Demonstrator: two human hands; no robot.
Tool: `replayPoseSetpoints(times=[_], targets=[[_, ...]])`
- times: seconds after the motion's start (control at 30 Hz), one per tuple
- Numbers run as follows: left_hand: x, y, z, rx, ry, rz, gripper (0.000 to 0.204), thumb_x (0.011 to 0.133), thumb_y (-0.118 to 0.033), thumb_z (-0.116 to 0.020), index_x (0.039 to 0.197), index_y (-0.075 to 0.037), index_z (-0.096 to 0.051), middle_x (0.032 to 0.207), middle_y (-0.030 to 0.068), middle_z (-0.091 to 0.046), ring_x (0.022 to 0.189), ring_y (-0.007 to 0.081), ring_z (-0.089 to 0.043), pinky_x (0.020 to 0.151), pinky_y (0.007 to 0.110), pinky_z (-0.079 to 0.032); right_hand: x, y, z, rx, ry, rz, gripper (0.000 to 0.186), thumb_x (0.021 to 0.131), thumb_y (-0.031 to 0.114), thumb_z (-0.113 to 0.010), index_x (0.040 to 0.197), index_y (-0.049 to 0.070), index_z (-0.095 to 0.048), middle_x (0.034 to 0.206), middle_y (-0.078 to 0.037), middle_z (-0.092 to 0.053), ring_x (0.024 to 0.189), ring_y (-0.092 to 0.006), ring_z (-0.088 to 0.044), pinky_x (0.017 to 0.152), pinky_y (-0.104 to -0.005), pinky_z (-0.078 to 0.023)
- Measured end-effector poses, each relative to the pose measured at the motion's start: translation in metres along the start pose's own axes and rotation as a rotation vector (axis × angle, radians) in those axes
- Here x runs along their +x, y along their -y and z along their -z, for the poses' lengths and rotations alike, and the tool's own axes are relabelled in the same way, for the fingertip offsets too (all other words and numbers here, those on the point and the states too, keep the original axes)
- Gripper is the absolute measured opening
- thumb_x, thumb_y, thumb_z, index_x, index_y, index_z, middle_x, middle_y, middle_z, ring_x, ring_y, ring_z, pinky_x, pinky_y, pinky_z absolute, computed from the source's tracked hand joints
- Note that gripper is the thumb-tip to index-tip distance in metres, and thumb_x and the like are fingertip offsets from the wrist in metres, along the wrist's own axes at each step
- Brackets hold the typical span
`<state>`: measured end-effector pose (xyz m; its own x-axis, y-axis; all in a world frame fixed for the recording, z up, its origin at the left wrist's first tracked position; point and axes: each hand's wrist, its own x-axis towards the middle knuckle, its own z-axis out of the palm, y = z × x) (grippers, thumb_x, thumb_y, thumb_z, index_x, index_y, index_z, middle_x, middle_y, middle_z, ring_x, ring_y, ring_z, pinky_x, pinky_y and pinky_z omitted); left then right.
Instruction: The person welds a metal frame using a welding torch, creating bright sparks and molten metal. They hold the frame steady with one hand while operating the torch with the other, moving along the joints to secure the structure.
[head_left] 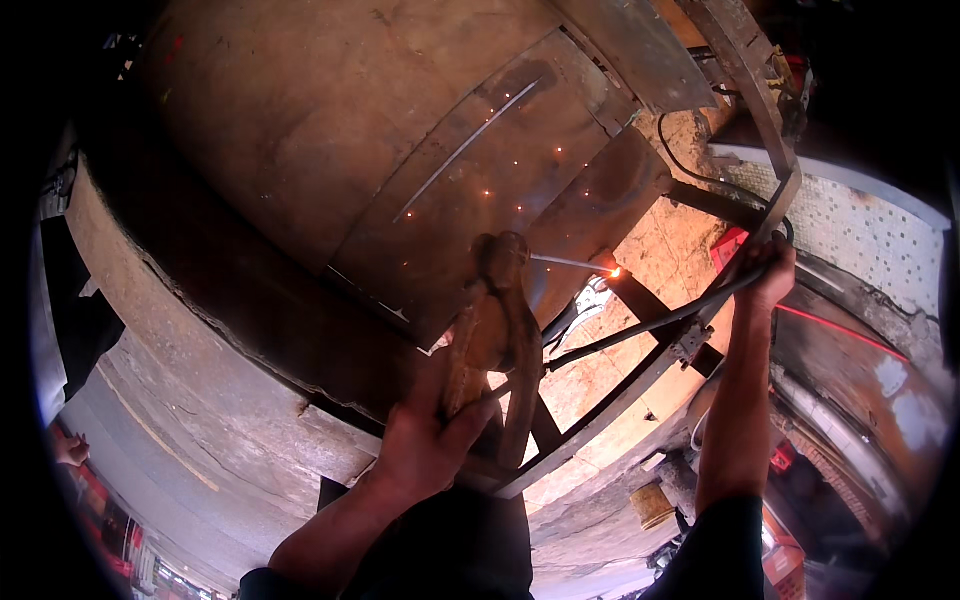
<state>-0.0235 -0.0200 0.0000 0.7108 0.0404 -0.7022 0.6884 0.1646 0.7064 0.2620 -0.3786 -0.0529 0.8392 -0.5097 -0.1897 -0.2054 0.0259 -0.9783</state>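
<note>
My left hand is closed round the rusty brown electrode holder, thumb on the near side, fingers partly lost behind it. Over on the other side, my right hand is shut on the black cable, close up against the frame's curved rim; whether the fingers hook that metal too, I can't tell.

Now the thin rod: it juts from the holder's head, up and to the right of my left fingers, its long axis running rightward and dipping slightly toward me. At its far end, a bright orange glow, right by the end of the dark crossbar. That tip against that bar is what everything turns on, I'd judge. In view my right fist is nearer the glow, but it's the left that carries the rod.

Left forearm slants in from below, up and right; right forearm stands almost straight, fist on top.

Farther out, orange specks dot the brown sheet metal, and somebody else's hand shows at far left.
</note>
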Motion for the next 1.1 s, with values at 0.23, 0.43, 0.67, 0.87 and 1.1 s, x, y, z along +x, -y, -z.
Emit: replayPoseSetpoints(times=[0.23, 0.43, 0.67, 0.87, 1.1], targets=[[0.0, -0.001, 0.0, 0.019, 0.015, 0.034, 0.056, 0.084, -0.003, -0.061, 0.134, 0.002, -0.038, 0.107, 0.0104, -0.055, 0.095, 0.014, -0.053, 0.082, 0.028, -0.045, -0.002, 0.002, -0.002, 0.003, -0.026, 0.0, 0.036, 0.084, 0.017, -0.05, 0.11, -0.007, -0.053, 0.054, 0.0, -0.036, 0.048, -0.0128, -0.042, 0.044, -0.0251, -0.036], [0.0, -0.004, 0.001, 0.013, 0.025, 0.088, 0.055, 0.084, -0.004, -0.061, 0.134, 0.002, -0.039, 0.105, 0.0095, -0.056, 0.094, 0.014, -0.053, 0.082, 0.028, -0.046, 0.001, 0.001, 0.001, -0.014, -0.023, 0.005, 0.035, 0.083, 0.017, -0.051, 0.109, -0.007, -0.054, 0.054, 0.0, -0.038, 0.049, -0.0131, -0.043, 0.044, -0.0252, -0.037], [0.002, 0.003, -0.001, -0.025, 0.054, 0.037, 0.053, 0.085, -0.006, -0.06, 0.133, 0.001, -0.038, 0.108, 0.0096, -0.057, 0.098, 0.0143, -0.053, 0.085, 0.029, -0.045, 0.004, 0.0, 0.004, 0.004, -0.014, -0.001, 0.023, 0.083, 0.017, -0.05, 0.093, -0.002, -0.058, 0.054, -0.001, -0.04, 0.048, -0.0136, -0.045, 0.044, -0.0258, -0.037], [0.002, 0.007, -0.002, -0.028, 0.068, 0.026, 0.051, 0.087, -0.006, -0.059, 0.132, 0.001, -0.038, 0.108, 0.0089, -0.056, 0.097, 0.0131, -0.052, 0.085, 0.028, -0.044, 0.007, 0.0, 0.009, -0.003, 0.034, -0.017, 0.016, 0.084, 0.016, -0.053, 0.07, 0.009, -0.049, 0.054, -0.001, -0.044, 0.051, -0.0147, -0.049, 0.046, -0.0283, -0.042], [-0.004, -0.008, -0.004, -0.084, -0.001, 0.083, 0.056, 0.086, -0.004, -0.059, 0.136, -0.001, -0.036, 0.1, 0.0079, -0.059, 0.087, 0.0127, -0.056, 0.076, 0.027, -0.048, -0.004, 0.005, 0.0, 0.064, 0.013, -0.011, 0.014, 0.084, 0.016, -0.054, 0.079, 0.003, -0.053, 0.051, -0.002, -0.037, 0.048, -0.0152, -0.044, 0.044, -0.0275, -0.04]])
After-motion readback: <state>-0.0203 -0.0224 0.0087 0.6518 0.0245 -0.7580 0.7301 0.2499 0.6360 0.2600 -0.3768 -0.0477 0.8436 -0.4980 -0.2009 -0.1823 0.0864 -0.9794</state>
